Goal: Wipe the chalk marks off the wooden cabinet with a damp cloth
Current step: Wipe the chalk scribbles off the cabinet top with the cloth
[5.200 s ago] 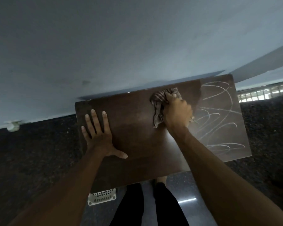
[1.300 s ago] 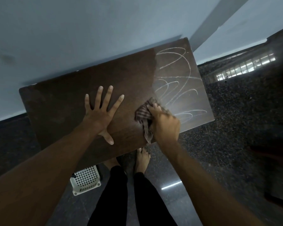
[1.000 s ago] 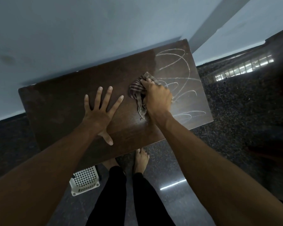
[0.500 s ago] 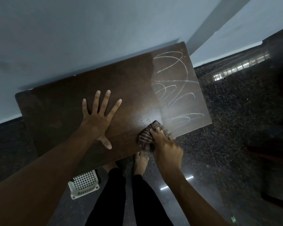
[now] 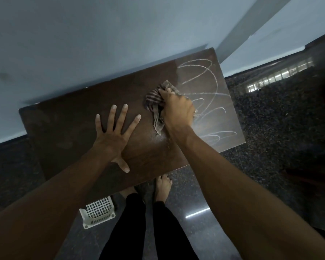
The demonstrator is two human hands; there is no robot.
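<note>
The dark wooden cabinet top (image 5: 69, 126) stands against a pale wall. White chalk marks (image 5: 204, 79) loop across its right end. My right hand (image 5: 178, 107) grips a striped brown cloth (image 5: 154, 102) and presses it on the wood at the left edge of the chalk, toward the back. A tail of the cloth hangs out below the hand. My left hand (image 5: 113, 136) lies flat on the cabinet's middle with fingers spread.
A white perforated plastic basket (image 5: 98, 211) sits on the dark speckled floor (image 5: 270, 128) below the cabinet's near edge. My bare feet (image 5: 162, 186) and black trouser legs stand beside it. Dark furniture shows at the right edge.
My right hand with the cloth has slid from the cabinet's near edge back up toward the wall side. The left hand has stayed flat in place.
</note>
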